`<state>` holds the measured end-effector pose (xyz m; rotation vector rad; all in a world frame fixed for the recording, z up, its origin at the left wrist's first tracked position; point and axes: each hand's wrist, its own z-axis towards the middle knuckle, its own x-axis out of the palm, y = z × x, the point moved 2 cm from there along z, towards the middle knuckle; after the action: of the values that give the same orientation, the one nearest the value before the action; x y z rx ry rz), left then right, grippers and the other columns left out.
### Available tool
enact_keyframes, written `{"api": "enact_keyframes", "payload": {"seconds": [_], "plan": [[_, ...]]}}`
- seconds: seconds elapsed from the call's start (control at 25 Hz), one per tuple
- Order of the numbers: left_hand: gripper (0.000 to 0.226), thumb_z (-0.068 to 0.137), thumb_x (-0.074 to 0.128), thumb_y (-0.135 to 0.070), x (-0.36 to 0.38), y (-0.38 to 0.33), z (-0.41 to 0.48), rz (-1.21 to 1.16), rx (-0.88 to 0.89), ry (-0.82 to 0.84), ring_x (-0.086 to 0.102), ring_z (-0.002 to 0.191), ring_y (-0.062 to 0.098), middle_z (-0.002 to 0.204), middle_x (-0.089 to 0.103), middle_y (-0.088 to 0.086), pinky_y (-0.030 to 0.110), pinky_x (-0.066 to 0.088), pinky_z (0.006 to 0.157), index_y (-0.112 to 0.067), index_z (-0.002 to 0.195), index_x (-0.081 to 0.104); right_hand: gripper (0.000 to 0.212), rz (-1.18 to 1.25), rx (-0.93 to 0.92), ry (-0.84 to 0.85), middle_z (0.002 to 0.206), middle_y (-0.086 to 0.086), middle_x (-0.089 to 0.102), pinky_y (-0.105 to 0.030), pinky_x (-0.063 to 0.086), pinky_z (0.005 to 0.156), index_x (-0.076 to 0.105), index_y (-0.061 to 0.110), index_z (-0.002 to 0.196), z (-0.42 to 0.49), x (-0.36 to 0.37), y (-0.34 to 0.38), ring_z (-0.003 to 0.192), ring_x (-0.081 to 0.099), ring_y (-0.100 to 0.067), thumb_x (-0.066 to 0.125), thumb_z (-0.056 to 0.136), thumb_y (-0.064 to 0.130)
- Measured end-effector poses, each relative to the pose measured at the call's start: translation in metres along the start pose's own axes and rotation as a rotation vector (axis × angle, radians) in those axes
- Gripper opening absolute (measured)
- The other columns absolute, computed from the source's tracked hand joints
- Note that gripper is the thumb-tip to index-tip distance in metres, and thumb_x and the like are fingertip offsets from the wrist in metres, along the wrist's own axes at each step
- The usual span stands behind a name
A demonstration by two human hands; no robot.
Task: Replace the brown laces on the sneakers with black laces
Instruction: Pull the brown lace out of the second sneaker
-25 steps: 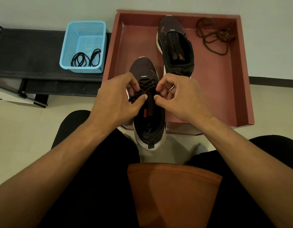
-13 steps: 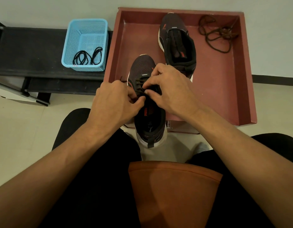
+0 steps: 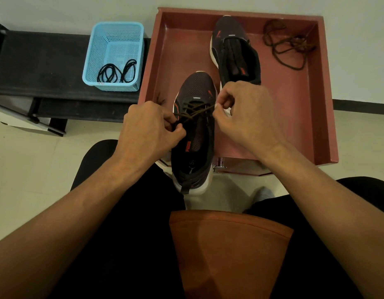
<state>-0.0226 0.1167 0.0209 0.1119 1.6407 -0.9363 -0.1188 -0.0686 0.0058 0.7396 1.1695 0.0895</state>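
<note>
Now the brown lace (image 3: 193, 111) is pinched from both sides: the left hand (image 3: 148, 128) fingers (image 3: 176, 131) are clamped on it at the left eyelets, the right hand (image 3: 245, 111) fingers (image 3: 219, 106) at the right edge. The strand is stretched crosswise between them, both hands equally near, across the near sneaker (image 3: 195, 152), whose long axis runs bottom-to-top at mid-frame, toe up. Counted: two sneakers, the far sneaker (image 3: 236, 50) unlaced in the red tray (image 3: 324, 104); one loose brown lace (image 3: 288, 48) at upper right; black laces (image 3: 117, 71), seemingly two bundles, in one blue basket (image 3: 113, 37) on the bench (image 3: 35, 61), upper left.

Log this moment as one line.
near sneaker: brown lace threaded | left hand: pinches lace | right hand: pinches lace | far sneaker: laceless | black laces: in blue basket
</note>
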Motion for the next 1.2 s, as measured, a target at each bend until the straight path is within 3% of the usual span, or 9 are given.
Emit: {"api": "enact_keyframes", "payload": {"seconds": [0.16, 0.32, 0.48, 0.6, 0.72, 0.84, 0.96, 1.04, 1.2], "plan": [[0.016, 0.087, 0.076, -0.034, 0.001, 0.004, 0.004, -0.027, -0.015, 0.017, 0.064, 0.067, 0.000, 0.065, 0.060, -0.022, 0.022, 0.053, 0.077, -0.024, 0.098, 0.083, 0.022, -0.136, -0.169, 0.070, 0.116, 0.006, 0.056, -0.022, 0.045, 0.070, 0.076, 0.034, 0.117, -0.001, -0.001, 0.015, 0.099, 0.055, -0.008, 0.067, 0.098, 0.031], [0.011, 0.089, 0.075, -0.035, 0.002, 0.006, 0.005, -0.045, -0.016, 0.041, 0.064, 0.064, -0.002, 0.062, 0.061, -0.021, 0.020, 0.053, 0.071, -0.027, 0.091, 0.082, 0.022, -0.214, -0.269, 0.185, 0.118, 0.005, 0.055, -0.031, 0.052, 0.071, 0.080, 0.031, 0.109, 0.000, 0.008, 0.027, 0.110, 0.051, -0.013, 0.069, 0.096, 0.045], [0.010, 0.091, 0.075, -0.034, 0.002, 0.008, 0.007, -0.047, -0.068, 0.059, 0.062, 0.057, -0.004, 0.058, 0.061, -0.019, 0.007, 0.040, 0.060, -0.028, 0.084, 0.079, 0.019, -0.185, -0.251, 0.146, 0.114, 0.006, 0.055, -0.031, 0.053, 0.071, 0.074, 0.022, 0.099, 0.000, 0.004, 0.023, 0.104, 0.052, -0.012, 0.067, 0.098, 0.040], [0.013, 0.092, 0.073, -0.033, 0.002, 0.011, 0.008, -0.112, -0.123, 0.095, 0.061, 0.050, -0.008, 0.052, 0.063, -0.015, 0.017, 0.052, 0.065, -0.026, 0.081, 0.078, 0.012, -0.181, -0.151, 0.084, 0.107, 0.007, 0.053, -0.025, 0.050, 0.068, 0.069, 0.020, 0.091, 0.001, -0.015, 0.010, 0.089, 0.058, -0.011, 0.069, 0.095, 0.031], [0.013, 0.093, 0.073, -0.032, 0.002, 0.015, 0.010, -0.138, -0.162, 0.121, 0.059, 0.046, -0.008, 0.053, 0.065, -0.013, 0.020, 0.052, 0.065, -0.024, 0.084, 0.079, 0.014, -0.299, 0.012, 0.074, 0.095, 0.006, 0.058, -0.017, 0.036, 0.058, 0.063, 0.024, 0.080, 0.002, -0.038, -0.007, 0.078, 0.057, -0.013, 0.073, 0.087, 0.028], [0.011, 0.092, 0.074, -0.029, 0.003, 0.015, 0.011, -0.147, -0.179, 0.121, 0.059, 0.045, -0.007, 0.057, 0.066, -0.010, 0.016, 0.046, 0.061, -0.021, 0.087, 0.079, 0.007, -0.343, -0.014, 0.120, 0.101, 0.003, 0.062, -0.028, 0.044, 0.065, 0.068, 0.023, 0.091, -0.007, -0.040, -0.007, 0.083, 0.062, -0.018, 0.073, 0.088, 0.027], [0.010, 0.092, 0.075, -0.029, 0.003, 0.014, 0.012, -0.147, -0.182, 0.121, 0.059, 0.045, -0.006, 0.062, 0.068, -0.006, 0.019, 0.047, 0.061, -0.021, 0.089, 0.080, 0.024, -0.217, -0.159, 0.110, 0.112, 0.007, 0.060, -0.035, 0.053, 0.071, 0.073, 0.031, 0.119, -0.007, -0.026, 0.012, 0.092, 0.064, -0.016, 0.068, 0.095, 0.031], [0.010, 0.091, 0.075, -0.030, 0.003, 0.014, 0.012, -0.137, -0.182, 0.120, 0.059, 0.046, -0.005, 0.062, 0.068, -0.006, 0.021, 0.048, 0.061, -0.022, 0.089, 0.080, 0.024, -0.107, -0.181, 0.175, 0.113, 0.008, 0.060, -0.034, 0.053, 0.074, 0.076, 0.033, 0.120, 0.002, -0.012, 0.022, 0.097, 0.064, -0.015, 0.067, 0.098, 0.037], [0.011, 0.091, 0.074, -0.031, 0.003, 0.012, 0.011, -0.127, -0.174, 0.132, 0.059, 0.046, -0.005, 0.060, 0.068, -0.007, 0.018, 0.046, 0.058, -0.022, 0.087, 0.080, 0.024, -0.150, -0.204, 0.284, 0.114, 0.008, 0.057, -0.043, 0.055, 0.081, 0.077, 0.035, 0.115, 0.007, 0.007, 0.029, 0.102, 0.062, -0.018, 0.067, 0.097, 0.049]]}}
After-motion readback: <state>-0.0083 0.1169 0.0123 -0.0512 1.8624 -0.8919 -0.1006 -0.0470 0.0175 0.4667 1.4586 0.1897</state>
